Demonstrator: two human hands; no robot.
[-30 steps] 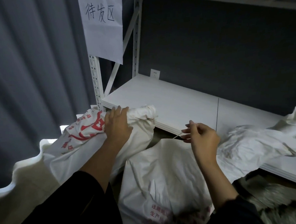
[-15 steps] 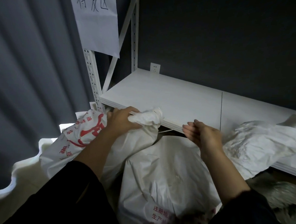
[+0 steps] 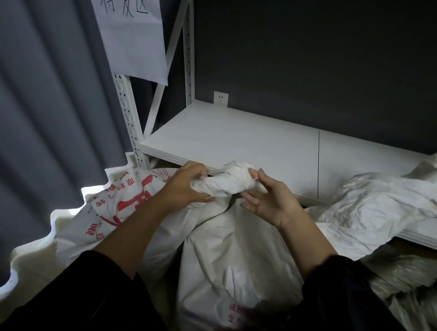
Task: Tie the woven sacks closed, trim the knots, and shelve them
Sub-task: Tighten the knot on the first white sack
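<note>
A white woven sack with red print [image 3: 123, 205] lies on its side in front of the shelf, its gathered neck [image 3: 226, 181] pointing right. My left hand [image 3: 188, 184] clamps the neck at its base. My right hand [image 3: 269, 196] is at the neck's tip, thumb and forefinger pinching it where a thin string may lie, the other fingers spread. A second white sack [image 3: 232, 255] stands below my hands. A third, crumpled sack [image 3: 379, 203] lies on the white shelf board [image 3: 239, 138] at the right.
A white shelf upright [image 3: 128, 119] carries a paper sign [image 3: 131, 27] with handwritten characters. Grey curtain hangs at the left, a dark wall with a socket [image 3: 220, 98] stands behind the shelf. A grey bundle [image 3: 410, 279] lies lower right.
My right hand, earlier held apart to the right pulling a thin string taut, has come left to the sack's neck. My left hand has stayed on the neck.
</note>
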